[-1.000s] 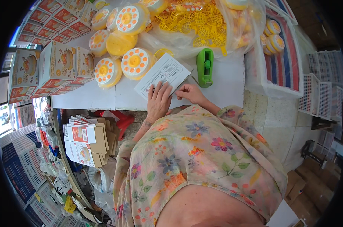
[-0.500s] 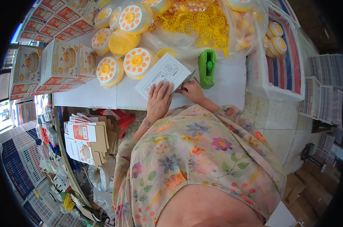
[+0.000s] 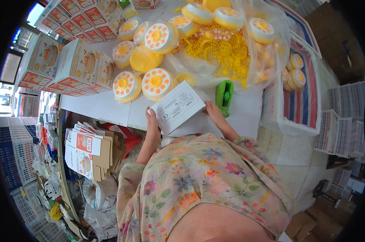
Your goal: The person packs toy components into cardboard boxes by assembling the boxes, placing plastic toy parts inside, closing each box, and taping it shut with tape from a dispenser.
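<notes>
A white cardboard box with grey printing sits tilted close in front of me at the table's near edge. My left hand is closed on its left side, thumb and fingertips at the corner. My right hand grips the opposite end, with part of its fingers hidden behind the box. Just right of the box, near my right hand, stands a green tape dispenser. Beyond the box lie round yellow-and-white toys with orange dots and a yellow ring-shaped piece.
Packed printed boxes are stacked at the left. Small yellow strainers lie in clear plastic at the back. A striped-lined crate holds more toys at right. Flattened cartons are piled below the table at left.
The box has been turned and lifted off the tabletop toward me. My left hand has moved from its top to its left side, my right hand to its right end. The view has shifted.
</notes>
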Demonstrator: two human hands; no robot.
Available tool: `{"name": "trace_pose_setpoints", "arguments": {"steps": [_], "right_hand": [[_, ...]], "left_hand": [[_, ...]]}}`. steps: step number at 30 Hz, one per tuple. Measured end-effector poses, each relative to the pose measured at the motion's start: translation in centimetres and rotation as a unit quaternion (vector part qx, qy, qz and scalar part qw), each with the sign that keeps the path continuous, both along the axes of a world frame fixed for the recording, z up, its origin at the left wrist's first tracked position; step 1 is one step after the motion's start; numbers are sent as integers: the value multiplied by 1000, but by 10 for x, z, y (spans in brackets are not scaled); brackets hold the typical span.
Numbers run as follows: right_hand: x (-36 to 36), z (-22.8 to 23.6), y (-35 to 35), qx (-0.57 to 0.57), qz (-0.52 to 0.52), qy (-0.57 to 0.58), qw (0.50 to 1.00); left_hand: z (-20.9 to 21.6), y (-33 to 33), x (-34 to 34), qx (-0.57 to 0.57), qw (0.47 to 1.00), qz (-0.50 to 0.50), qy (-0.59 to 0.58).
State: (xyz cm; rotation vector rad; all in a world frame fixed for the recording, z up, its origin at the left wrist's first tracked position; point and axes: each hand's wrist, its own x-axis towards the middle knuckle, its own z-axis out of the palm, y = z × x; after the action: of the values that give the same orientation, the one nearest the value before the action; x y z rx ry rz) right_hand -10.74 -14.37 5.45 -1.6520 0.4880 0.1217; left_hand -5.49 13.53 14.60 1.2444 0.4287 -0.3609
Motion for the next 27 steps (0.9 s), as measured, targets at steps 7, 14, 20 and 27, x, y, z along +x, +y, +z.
{"name": "trace_pose_setpoints", "arguments": {"steps": [7,14,20,27], "right_hand": [[-9,137,-5,-100,29,-56,993],[-10,175,-13,-18,24,-137,990],[7,141,-14,243,23,-202,948],[24,104,1,116,130,-180,968]], "left_hand": [[76,23,-1,-70,995,-71,-17],[101,24,12,-61,980,-34,-185],[95,35,3,31,957,-122,-262],[47,52,-9,129,991,-39,-3]]}}
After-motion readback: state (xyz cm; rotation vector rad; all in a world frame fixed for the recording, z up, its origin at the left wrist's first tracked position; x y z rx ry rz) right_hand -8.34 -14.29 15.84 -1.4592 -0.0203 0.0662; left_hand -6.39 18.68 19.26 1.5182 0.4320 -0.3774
